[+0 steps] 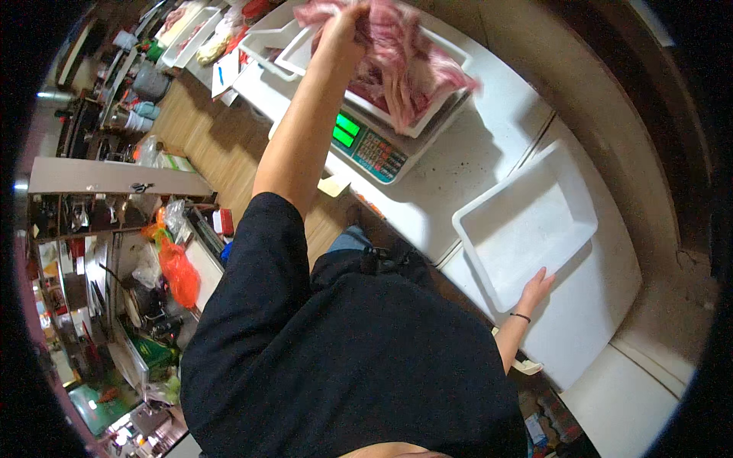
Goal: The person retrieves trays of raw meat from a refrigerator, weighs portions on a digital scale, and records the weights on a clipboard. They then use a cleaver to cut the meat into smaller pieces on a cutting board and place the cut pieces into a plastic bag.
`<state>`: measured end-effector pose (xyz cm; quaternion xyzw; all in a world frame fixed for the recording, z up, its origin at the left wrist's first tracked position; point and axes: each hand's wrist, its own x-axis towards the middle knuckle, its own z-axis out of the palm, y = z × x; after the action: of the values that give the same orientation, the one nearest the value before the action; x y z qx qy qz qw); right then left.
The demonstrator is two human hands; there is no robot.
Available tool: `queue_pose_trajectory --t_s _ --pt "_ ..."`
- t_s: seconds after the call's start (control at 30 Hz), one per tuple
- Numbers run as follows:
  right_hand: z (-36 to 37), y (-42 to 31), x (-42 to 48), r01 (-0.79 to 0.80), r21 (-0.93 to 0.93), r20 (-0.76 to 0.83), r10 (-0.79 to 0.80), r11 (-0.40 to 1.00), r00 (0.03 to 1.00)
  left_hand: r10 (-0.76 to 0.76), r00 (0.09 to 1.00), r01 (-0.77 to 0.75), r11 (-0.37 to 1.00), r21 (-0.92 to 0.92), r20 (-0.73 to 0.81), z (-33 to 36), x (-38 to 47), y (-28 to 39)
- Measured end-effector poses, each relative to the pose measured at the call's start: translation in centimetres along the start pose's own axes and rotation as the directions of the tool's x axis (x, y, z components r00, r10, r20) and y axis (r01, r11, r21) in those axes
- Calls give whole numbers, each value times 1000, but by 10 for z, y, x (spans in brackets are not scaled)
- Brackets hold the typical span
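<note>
At the top of the head view, my left hand [358, 31] grips a blurred slab of raw meat [395, 51] with long strips hanging down. Below it, more meat lies in a white plastic tray [421, 123] on a digital scale [378, 154] with a lit green display. My right hand [535, 291] holds the near side of a second white plastic tray [515, 229], its thumb at the rim; the fingers beneath are partly hidden. No contents show in this second tray, which sits tilted on or just over the white table [595, 320].
Another white tray [266, 43] stands left of the scale. Farther left are a paper with a blue pen [220, 74] and a tray of meat [192, 40]. Behind the left arm, a red plastic bag [178, 275] lies near shelves. A seam [535, 140] crosses the tabletop.
</note>
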<state>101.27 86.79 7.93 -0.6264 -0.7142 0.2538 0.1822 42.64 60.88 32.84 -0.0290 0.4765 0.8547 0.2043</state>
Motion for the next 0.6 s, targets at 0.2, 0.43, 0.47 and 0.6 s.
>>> queue_pose_trajectory --t_s 0.2,0.43,0.47,0.6 --pt "-4 -3 7 69 -58 -59 -72 996 996 -136 965 -120 528 841 223 -114 -21 40" --pt "-28 -90 -37 320 -190 -431 -372 928 822 329 884 -449 402 798 332 -193 -119 123" --pt "-24 -107 -47 400 -74 -414 -393 914 821 343 873 -475 439 763 346 -218 -126 127" --pt "51 -182 -118 248 476 -192 -175 844 966 154 964 -267 516 814 219 -342 -141 125"
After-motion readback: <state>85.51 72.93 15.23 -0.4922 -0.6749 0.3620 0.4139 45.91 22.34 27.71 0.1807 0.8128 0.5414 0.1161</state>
